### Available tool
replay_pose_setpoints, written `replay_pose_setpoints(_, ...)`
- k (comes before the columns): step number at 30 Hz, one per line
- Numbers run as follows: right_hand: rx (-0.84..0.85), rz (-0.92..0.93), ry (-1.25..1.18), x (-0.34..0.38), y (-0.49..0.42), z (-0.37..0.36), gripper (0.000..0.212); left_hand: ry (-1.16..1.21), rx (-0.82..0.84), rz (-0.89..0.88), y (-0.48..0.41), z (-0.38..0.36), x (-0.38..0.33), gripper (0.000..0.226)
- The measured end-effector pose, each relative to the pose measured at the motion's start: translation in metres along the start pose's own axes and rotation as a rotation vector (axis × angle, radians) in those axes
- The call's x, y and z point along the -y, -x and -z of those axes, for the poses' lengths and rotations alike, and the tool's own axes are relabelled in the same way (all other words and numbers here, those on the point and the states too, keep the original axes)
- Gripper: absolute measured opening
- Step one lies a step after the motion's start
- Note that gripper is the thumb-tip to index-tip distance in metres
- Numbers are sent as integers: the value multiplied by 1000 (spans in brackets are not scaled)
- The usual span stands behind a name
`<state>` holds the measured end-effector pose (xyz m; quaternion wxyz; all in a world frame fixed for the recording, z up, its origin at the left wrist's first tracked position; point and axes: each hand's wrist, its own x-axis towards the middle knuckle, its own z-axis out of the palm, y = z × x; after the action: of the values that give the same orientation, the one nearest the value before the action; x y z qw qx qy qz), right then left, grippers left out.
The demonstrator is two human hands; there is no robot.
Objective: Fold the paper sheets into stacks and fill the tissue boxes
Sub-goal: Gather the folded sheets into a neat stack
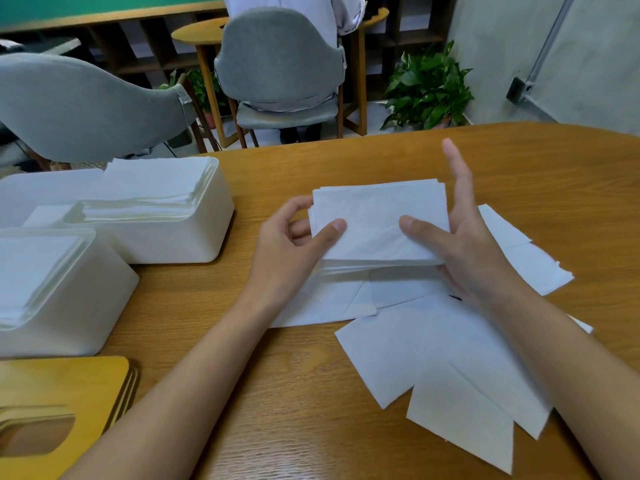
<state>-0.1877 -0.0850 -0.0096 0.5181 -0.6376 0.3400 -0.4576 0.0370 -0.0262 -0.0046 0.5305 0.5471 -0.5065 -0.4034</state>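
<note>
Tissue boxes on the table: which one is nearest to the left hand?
The farther white tissue box, heaped with folded sheets above its rim; its right end faces the left hand. The closer box sits further left.

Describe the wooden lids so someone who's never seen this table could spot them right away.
Start at the wooden table and go to its left side, where white boxes stand. Nearer than those, at the near left corner, lie the lids. Unlike the white boxes, they are yellow, stacked flat, with an oval slot cut through.
</note>
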Motion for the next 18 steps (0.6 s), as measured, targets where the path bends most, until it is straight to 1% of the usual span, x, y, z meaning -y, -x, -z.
replay_pose_setpoints(2, 68, -26, -15, 4, 3, -1, 78, -10, -33, -22, 0, 0, 2, 36)
replay_pose_setpoints(4, 121, -98, -64, 8, 6, -2, 54, -14, -51, -29, 0, -1, 2, 36)
replay_pose_setpoints(5, 129, -120, -74, 9, 7, -2, 44, -19, -57, -27, 0, -1, 2, 35)
replay_pose_setpoints(7, 110, -128, -19, 8, 8, -2, 34, -30, -65, -31, -1, -1, 4, 35)
replay_pose_setpoints(10, 34, -136, 106, 5, 8, 0, 30, -98, -101, -78, -3, 0, 10, 30)
replay_pose_setpoints(13, -144, -122, 171, 1, 5, 5, 34, -278, -167, -81, -7, 3, 16, 30)
replay_pose_setpoints(16, -288, -124, 189, -8, -1, 11, 37, -456, -134, -32, -8, 8, 20, 31)
replay_pose_setpoints(18, -311, -117, 198, -12, -3, 13, 37, -583, -127, -69, -9, 11, 21, 31)
